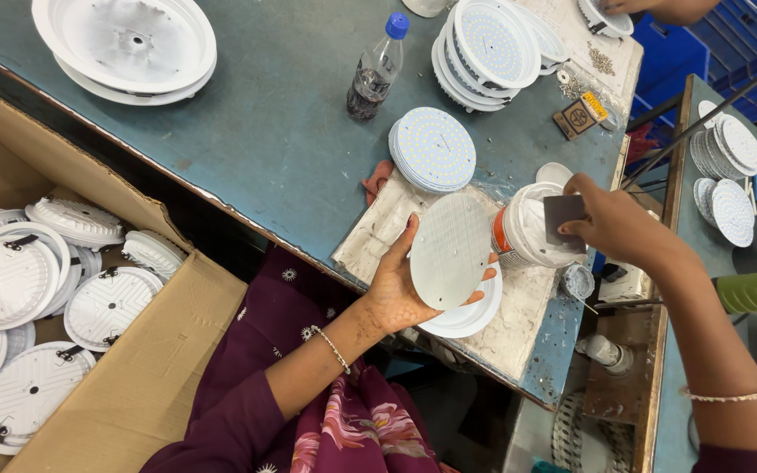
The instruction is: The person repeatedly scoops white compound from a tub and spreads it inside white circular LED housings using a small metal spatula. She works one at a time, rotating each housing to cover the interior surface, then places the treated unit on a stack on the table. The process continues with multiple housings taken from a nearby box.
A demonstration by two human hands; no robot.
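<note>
a blue counter [265,131] was seen, with a cardboard box [142,377] of white lamp housings beside it. a white round plate [451,250] was held tilted over a smeared mat by the left hand [396,289], fingers curled behind it. a small grey scraper [564,217] was pinched by the right hand [619,223] at an open paste jar [532,229].

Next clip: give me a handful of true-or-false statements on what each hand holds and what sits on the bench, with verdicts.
1. The left hand holds a round white disc. True.
2. The right hand holds a screwdriver. False: it holds a flat grey scraper at a white tub.
3. A plastic bottle with a blue cap stands on the table. True.
4. The cardboard box holds bottles. False: it holds round white lamp housings.
</note>
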